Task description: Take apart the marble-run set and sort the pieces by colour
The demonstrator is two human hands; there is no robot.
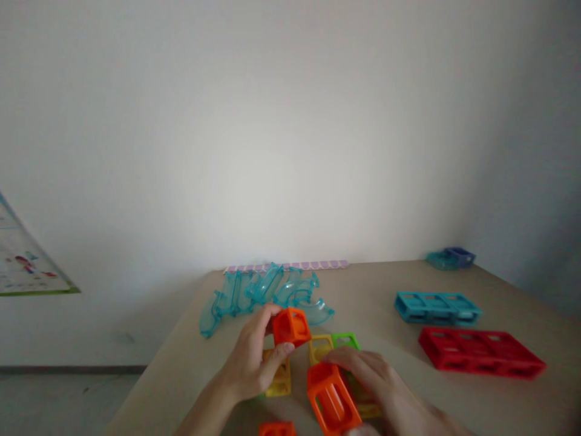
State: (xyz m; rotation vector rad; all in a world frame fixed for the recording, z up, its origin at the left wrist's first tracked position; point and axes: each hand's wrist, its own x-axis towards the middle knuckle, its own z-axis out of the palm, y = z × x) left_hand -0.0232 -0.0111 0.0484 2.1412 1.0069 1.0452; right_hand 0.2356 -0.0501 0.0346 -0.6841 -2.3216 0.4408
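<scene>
My left hand (255,354) pinches a small orange hollow cube block (290,327) between thumb and fingers, above the table. In my right hand (379,378) is a longer orange hollow block (333,399), tilted, its open side facing me. The two blocks are apart. Beneath my left hand lies a yellow hollow block (280,381), partly hidden by the fingers. Another yellow block (320,346) and a green block (345,340) sit just beyond my right hand, which covers part of them. One more orange block (276,429) is cut off at the bottom edge.
Clear blue track pieces (267,287) lie in a group at the back left, before a purple patterned strip (290,266) along the wall. To the right rest a teal block frame (438,307) and a red one (481,351). A dark blue block (460,257) stands in the far corner.
</scene>
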